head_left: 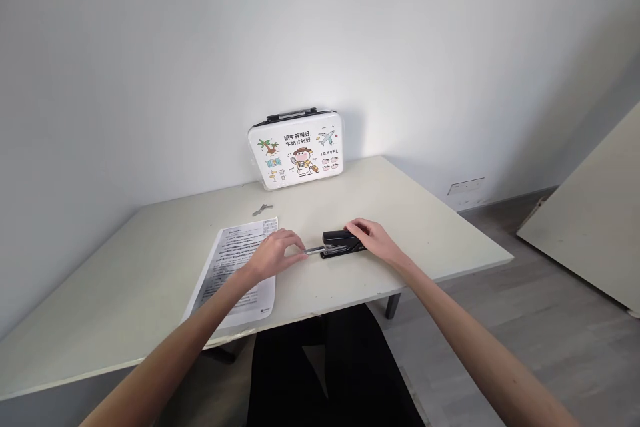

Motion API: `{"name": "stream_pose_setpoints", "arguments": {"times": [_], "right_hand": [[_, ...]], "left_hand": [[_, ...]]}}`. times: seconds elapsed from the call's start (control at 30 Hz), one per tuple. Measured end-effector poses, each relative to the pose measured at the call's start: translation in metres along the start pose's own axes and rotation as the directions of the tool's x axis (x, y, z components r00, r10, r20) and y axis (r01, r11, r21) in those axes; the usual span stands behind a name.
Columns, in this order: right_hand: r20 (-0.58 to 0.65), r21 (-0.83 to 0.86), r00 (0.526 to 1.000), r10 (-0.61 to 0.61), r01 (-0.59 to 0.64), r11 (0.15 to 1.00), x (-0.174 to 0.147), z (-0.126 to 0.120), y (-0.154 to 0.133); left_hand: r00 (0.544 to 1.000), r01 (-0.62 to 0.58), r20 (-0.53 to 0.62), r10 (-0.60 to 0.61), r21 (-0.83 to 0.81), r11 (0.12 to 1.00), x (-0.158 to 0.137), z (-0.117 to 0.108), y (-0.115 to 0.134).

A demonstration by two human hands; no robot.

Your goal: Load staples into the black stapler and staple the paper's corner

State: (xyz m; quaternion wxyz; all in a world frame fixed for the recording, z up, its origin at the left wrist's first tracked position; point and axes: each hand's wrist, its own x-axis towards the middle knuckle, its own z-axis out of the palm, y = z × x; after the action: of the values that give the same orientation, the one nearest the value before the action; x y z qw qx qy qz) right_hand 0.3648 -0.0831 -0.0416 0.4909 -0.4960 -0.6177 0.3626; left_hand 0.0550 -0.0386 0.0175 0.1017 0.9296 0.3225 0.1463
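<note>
A black stapler [340,242] lies on the pale table [150,267], its metal staple tray [320,250] slid out toward the left. My right hand [373,240] rests on the stapler's right end and holds it down. My left hand [275,253] pinches the outer end of the metal tray with its fingertips. Under my left wrist lies a printed sheet of paper [235,270], reaching to the table's near edge.
A short strip of staples [262,209] lies behind the paper. A white cartoon-printed case [296,150] with a black handle leans against the wall at the back. A large board [590,227] leans on the floor at the right.
</note>
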Motion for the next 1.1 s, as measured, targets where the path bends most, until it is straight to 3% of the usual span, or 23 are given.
{"name": "stream_pose_setpoints", "arguments": {"times": [0.07,0.13,0.2,0.3,0.43,0.53,0.63,0.73,0.93,1.03,1.1], "right_hand": [[0.0,0.002,1.0,-0.001,0.001,1.0,0.0,0.0,-0.001],[-0.002,0.003,1.0,-0.001,0.001,1.0,-0.001,0.0,-0.002],[-0.003,0.003,1.0,0.001,-0.001,1.0,-0.001,0.0,-0.002],[-0.002,0.0,1.0,0.0,0.0,1.0,0.0,0.001,-0.002],[-0.004,-0.006,1.0,-0.003,0.003,1.0,0.002,0.002,-0.004],[-0.006,-0.006,1.0,-0.013,0.013,1.0,0.003,0.003,-0.006],[-0.006,-0.001,1.0,-0.024,0.024,1.0,0.003,0.003,-0.008],[-0.007,0.005,1.0,-0.024,0.024,1.0,0.002,0.003,-0.007],[0.005,0.001,1.0,-0.008,0.008,1.0,0.001,0.003,-0.006],[0.006,-0.005,1.0,-0.008,0.008,1.0,0.0,0.003,-0.005],[0.005,-0.013,1.0,-0.008,0.008,1.0,0.001,0.003,-0.004]], "left_hand": [[0.999,0.046,0.021,-0.046,-0.01,0.999,0.0,-0.004,-0.012],[0.98,0.196,-0.041,-0.195,0.026,0.98,0.004,-0.009,-0.032],[0.913,0.387,-0.175,-0.369,0.081,0.918,0.009,-0.015,-0.059],[0.812,0.558,-0.283,-0.51,0.122,0.821,0.018,-0.024,-0.1],[0.707,0.692,-0.326,-0.628,0.137,0.708,0.03,-0.031,-0.136],[0.677,0.722,-0.331,-0.657,0.128,0.68,0.036,-0.032,-0.142],[0.702,0.695,-0.325,-0.634,0.115,0.71,0.038,-0.035,-0.135],[0.759,0.624,-0.3,-0.578,0.083,0.777,0.034,-0.041,-0.117],[0.881,0.411,-0.231,-0.414,-0.064,0.91,0.015,-0.037,-0.055],[0.917,0.331,-0.186,-0.353,-0.138,0.933,0.007,-0.024,-0.022],[0.925,0.316,-0.126,-0.359,-0.27,0.909,0.004,-0.016,-0.004]]}}
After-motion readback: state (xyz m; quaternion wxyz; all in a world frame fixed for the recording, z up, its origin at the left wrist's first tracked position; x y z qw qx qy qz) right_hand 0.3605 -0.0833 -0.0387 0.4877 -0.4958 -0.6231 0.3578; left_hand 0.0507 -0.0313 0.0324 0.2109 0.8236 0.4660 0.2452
